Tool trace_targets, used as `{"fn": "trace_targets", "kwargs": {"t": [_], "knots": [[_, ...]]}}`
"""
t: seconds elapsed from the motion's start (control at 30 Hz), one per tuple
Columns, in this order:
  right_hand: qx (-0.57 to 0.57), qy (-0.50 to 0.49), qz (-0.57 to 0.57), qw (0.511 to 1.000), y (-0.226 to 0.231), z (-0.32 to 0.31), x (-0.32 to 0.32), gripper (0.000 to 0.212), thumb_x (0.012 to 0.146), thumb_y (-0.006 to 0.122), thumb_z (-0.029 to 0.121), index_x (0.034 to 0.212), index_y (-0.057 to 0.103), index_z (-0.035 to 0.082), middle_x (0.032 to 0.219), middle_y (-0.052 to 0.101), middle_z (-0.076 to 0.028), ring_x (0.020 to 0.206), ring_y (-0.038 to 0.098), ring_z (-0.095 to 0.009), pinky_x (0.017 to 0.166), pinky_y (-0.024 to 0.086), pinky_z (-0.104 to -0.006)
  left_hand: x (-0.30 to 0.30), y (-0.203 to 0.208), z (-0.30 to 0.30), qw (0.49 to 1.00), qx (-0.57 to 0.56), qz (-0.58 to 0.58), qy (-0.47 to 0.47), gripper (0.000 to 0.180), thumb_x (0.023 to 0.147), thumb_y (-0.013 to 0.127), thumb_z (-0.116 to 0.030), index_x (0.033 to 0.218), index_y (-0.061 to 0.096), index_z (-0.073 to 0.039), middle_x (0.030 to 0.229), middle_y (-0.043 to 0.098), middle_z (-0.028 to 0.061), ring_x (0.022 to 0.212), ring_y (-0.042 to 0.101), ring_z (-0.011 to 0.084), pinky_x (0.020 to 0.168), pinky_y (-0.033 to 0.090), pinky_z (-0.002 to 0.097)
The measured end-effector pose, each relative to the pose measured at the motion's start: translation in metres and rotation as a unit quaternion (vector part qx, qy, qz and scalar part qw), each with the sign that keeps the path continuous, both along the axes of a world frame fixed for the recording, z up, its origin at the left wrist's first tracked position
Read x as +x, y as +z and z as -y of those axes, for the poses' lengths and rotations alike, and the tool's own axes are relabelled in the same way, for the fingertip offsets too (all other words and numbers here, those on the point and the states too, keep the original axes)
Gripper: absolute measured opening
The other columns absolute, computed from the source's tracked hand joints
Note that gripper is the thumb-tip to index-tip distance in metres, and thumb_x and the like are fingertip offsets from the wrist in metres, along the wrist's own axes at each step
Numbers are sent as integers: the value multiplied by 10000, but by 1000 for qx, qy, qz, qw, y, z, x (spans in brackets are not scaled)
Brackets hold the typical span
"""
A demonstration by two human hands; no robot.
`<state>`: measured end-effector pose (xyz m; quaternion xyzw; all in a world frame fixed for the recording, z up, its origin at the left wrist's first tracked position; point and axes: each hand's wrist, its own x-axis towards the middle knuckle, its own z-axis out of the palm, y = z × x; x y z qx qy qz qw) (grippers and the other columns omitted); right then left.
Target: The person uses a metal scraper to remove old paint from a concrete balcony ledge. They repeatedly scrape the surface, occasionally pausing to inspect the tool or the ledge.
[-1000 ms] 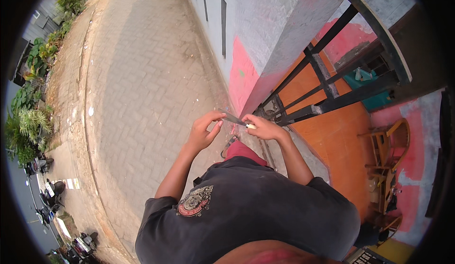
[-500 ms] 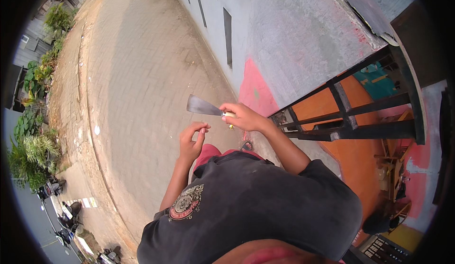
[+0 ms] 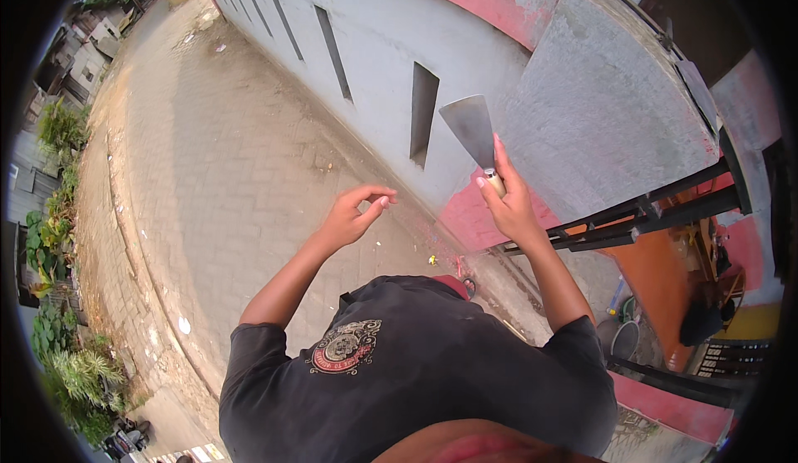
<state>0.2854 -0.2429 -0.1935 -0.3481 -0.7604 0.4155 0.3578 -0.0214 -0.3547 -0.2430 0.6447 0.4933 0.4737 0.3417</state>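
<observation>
My right hand (image 3: 514, 205) is closed round the pale handle of a putty knife (image 3: 472, 129). Its broad, flared metal blade points up and slightly left, in front of the grey-white wall (image 3: 378, 64). The blade appears apart from the wall. Lower and to the left, my left hand (image 3: 353, 216) hangs in the air above the paving with nothing in it. Its fingers are loosely bent, with a small gap between thumb and fingertips. Beside the knife, the wall has a pink painted patch (image 3: 465, 214) and a rough grey plastered section (image 3: 598, 114).
Narrow slots (image 3: 422, 114) run along the wall. A dark metal railing (image 3: 615, 234) borders an orange floor (image 3: 657, 284) at right, with a bucket (image 3: 625, 340) nearby. A paved lane (image 3: 224, 155) stretches away on the left, edged by green plants (image 3: 79, 376).
The view has swung toward the wall. My right hand has raised the putty knife, turning its blade from pointing left to pointing up. My left hand has risen and its fingers have loosened.
</observation>
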Motion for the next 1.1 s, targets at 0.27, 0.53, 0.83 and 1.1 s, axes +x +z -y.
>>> {"fn": "trace_targets", "kwargs": {"t": [0.27,0.53,0.83,1.1], "knots": [[-87,-125,-91,984,10,15,-19,823,982,602,8,1678,167,70,1016,572,-14,715,484,-38,601,436,-216,-14,2,-75,981,8,89,-172,204,1045,605,-118,1198,700,-23,1094,757,89,979,710,190,878,554,343],[-91,18,-137,986,16,-41,-76,612,1015,581,3,1586,363,24,1003,604,-45,763,575,-78,630,487,-243,-36,44,-138,979,40,89,-181,408,1037,622,-175,1431,576,-78,1355,666,97,1297,602,208,1049,502,401],[-194,101,-296,930,30,-81,-123,373,1044,591,103,1391,527,-16,1011,607,-80,847,605,-140,643,519,-282,-25,102,-229,907,13,331,-258,558,1060,597,-293,1500,424,3,1438,575,228,1344,570,321,1102,488,477],[-148,74,-463,871,59,-79,-125,419,1125,449,259,1537,428,184,870,545,-96,545,481,-122,439,430,-233,65,186,-278,840,-55,418,-342,329,1076,551,-322,1103,621,-1,896,721,134,717,673,188,651,572,346]]}}
